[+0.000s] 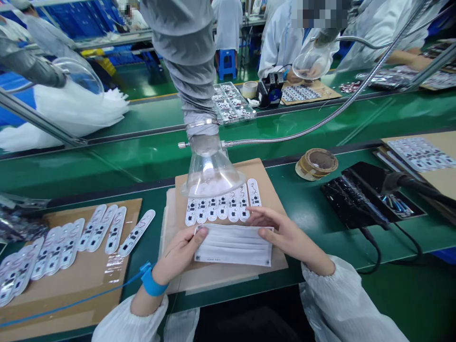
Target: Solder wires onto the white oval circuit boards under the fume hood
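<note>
A white pleated face mask (233, 246) is stretched out level between my two hands, over the near part of a brown cardboard sheet (274, 204). Its left end is pinched by my left hand (182, 251), thumb on top, with a blue strap (154, 281) around that wrist. At the upper right corner of the mask, my right hand (283, 232) grips with the thumb in front, its other fingers partly behind. Just beyond the mask lies a row of several white oblong circuit boards (233, 209), some seen through a clear fume hood (213, 178).
More white boards (116, 230) lie on cardboard at the left. A tape roll (316, 164), a black device (351, 199) with cables and a stack of boards on cardboard (422, 154) stand to the right. A grey duct (194, 61) hangs overhead. People sit across the bench.
</note>
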Motion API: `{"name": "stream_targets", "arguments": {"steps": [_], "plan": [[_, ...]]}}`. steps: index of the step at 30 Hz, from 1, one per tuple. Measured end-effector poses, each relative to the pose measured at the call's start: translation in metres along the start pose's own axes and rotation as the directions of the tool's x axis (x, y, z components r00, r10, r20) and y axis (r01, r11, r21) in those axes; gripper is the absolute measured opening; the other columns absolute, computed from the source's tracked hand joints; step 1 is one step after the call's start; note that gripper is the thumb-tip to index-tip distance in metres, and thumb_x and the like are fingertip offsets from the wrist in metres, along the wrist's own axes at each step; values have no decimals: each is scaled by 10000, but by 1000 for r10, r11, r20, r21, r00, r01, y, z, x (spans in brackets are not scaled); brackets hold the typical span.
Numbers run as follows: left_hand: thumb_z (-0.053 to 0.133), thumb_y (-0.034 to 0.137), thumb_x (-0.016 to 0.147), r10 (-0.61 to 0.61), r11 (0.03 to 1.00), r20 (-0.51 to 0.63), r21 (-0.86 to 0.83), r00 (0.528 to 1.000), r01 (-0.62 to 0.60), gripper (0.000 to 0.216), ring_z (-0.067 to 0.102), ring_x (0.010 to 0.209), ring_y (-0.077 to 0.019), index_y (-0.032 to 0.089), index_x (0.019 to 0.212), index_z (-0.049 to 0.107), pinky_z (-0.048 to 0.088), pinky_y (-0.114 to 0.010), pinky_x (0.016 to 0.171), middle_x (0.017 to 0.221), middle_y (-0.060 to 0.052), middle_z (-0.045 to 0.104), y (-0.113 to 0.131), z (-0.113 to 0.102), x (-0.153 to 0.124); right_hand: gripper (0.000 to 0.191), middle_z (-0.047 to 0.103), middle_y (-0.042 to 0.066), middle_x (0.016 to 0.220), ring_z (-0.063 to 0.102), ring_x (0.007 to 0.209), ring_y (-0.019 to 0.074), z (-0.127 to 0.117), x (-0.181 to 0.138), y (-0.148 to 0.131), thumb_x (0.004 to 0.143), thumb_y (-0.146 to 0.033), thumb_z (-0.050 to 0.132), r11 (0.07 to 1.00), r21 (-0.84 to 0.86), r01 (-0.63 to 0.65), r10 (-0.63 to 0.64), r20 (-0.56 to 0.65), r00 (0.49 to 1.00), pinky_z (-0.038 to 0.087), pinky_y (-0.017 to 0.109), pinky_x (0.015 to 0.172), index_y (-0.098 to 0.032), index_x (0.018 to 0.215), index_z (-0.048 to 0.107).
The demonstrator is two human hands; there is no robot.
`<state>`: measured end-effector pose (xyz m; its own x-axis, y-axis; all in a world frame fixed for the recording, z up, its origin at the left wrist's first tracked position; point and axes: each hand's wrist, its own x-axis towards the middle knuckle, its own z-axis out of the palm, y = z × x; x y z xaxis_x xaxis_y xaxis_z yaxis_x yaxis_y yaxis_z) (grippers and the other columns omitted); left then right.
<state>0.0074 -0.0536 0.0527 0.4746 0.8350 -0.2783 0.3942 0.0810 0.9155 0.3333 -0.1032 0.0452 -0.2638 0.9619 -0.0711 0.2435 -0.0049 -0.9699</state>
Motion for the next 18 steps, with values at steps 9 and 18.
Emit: {"name": "stream_targets", "arguments": {"steps": [9,18], "plan": [[507,695,1126,59,997,257,26,965,-68,621,541,734,-198,202,780,662,444,-293,697,765,-18,617,3,10,-3,714,663,26,765,634,740,197,36,3,-25,1227,-698,434,902,-362,238,-136,283,949,412,319,704,-201,771,667],[481,896,1030,47,997,372,41,927,-67,742,537,756,-206,216,742,565,442,-321,743,771,-30,589,-26,29,-5,487,804,26,1037,743,912,246,23,-24,4,936,-692,887,971,-227,-76,160,380,911,508,302,753,-253,1140,836]]}}
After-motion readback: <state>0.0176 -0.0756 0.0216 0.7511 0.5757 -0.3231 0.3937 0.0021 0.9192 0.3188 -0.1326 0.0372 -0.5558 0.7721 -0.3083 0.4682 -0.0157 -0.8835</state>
